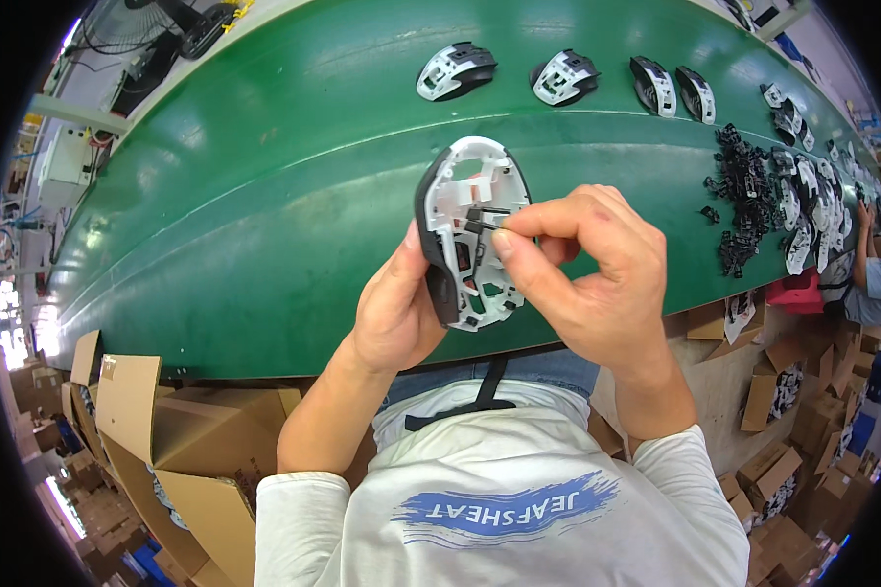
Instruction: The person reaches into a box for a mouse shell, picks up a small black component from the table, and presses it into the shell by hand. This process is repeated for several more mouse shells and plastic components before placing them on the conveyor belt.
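A white-and-black computer mouse shell [468, 201] is held up over the green table, its hollow inner side facing me. My left hand [396, 303] is closed round the shell's left side and lower part. Thumb and forefinger of my right hand [592, 259] pinch a small black plastic part [483, 220], which sits inside the shell near its middle. Whether that part is seated or only touching there, I cannot tell. Farther off on the table lie more mouse shells, among them one on the left [457, 71] and another beside it [565, 78].
On the right of the green table [264, 245] lie a heap of small black parts [744, 196] and a pile of white shells [811, 205]. Open cardboard boxes [201, 430] stand at my lower left, others [773, 470] at lower right. Another person's arm [863, 240] shows at far right.
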